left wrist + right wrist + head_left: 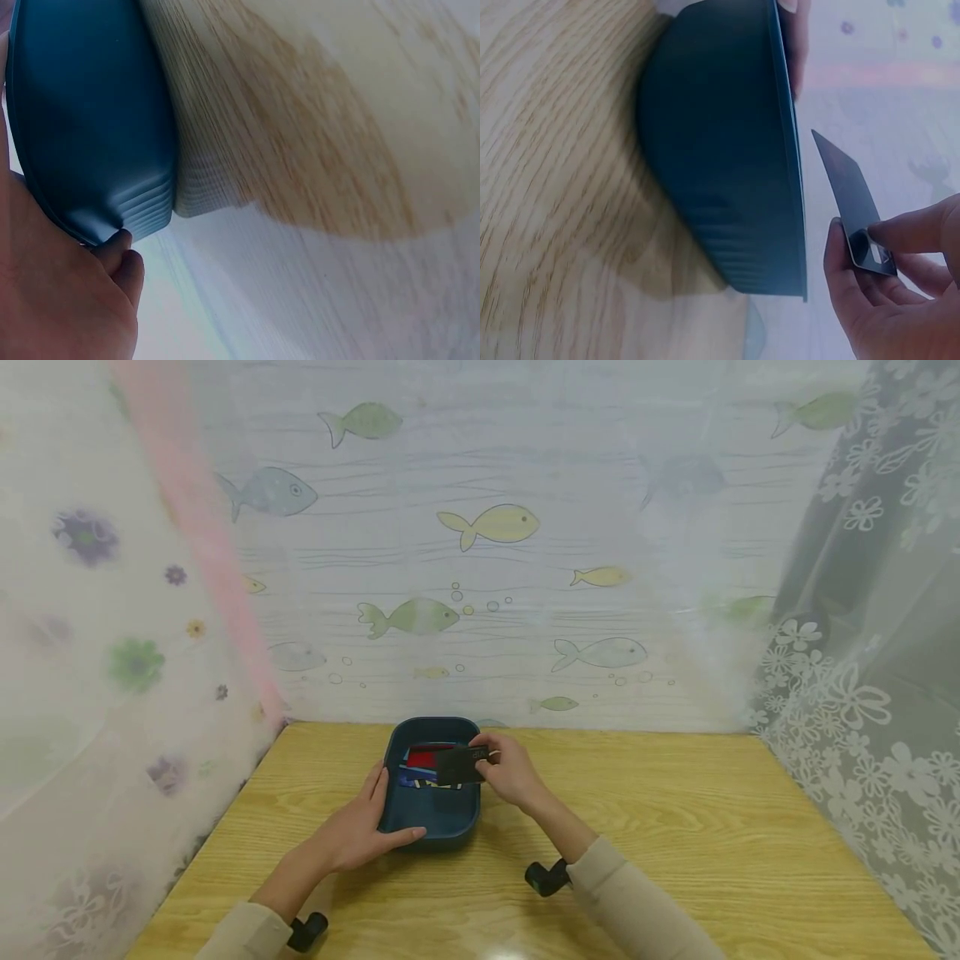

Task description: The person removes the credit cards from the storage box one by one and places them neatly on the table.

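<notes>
A dark blue plastic bin with rounded corners stands on the table. Inside it lie several cards, among them a red card and a blue card. My left hand grips the bin at its near left corner, thumb across the near rim and fingers along the left side. Between thumb and fingers my right hand pinches a black card with light lettering. That card is above the bin, and in the right wrist view the card is apart from the rim. It partly covers the other cards.
The wood-grain table extends on both sides of the bin. A curtain printed with fish hangs along the back edge, with flowered curtains at the sides. Black devices are at both wrists.
</notes>
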{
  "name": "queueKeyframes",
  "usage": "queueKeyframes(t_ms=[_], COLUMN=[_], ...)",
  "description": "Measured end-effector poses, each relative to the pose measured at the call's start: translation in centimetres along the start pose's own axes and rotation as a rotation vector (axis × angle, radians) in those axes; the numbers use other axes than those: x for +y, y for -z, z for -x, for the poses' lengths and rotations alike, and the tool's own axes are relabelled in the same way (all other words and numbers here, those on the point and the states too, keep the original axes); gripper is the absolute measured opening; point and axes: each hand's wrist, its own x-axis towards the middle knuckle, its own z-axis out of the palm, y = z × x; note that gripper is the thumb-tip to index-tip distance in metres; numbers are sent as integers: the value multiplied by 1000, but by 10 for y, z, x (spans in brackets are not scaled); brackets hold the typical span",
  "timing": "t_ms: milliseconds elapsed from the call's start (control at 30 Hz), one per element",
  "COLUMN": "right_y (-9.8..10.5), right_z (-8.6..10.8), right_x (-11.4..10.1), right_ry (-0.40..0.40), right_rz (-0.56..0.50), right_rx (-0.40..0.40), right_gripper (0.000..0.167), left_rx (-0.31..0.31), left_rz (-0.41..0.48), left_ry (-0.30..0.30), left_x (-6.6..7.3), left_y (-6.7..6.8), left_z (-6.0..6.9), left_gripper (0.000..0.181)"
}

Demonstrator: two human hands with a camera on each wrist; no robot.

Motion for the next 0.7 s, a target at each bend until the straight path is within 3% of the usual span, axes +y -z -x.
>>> queueKeyframes(t_ms=[700], right_y=[22], right_z=[1], right_x=[7], right_ry=[-14], right_rz=[-8], right_rx=[12], right_gripper=[32], left_rx=[-2], left_rz=[-3], left_ry=[-3], left_x=[-1], left_y=[-1], left_z=[-1], left_gripper=[128])
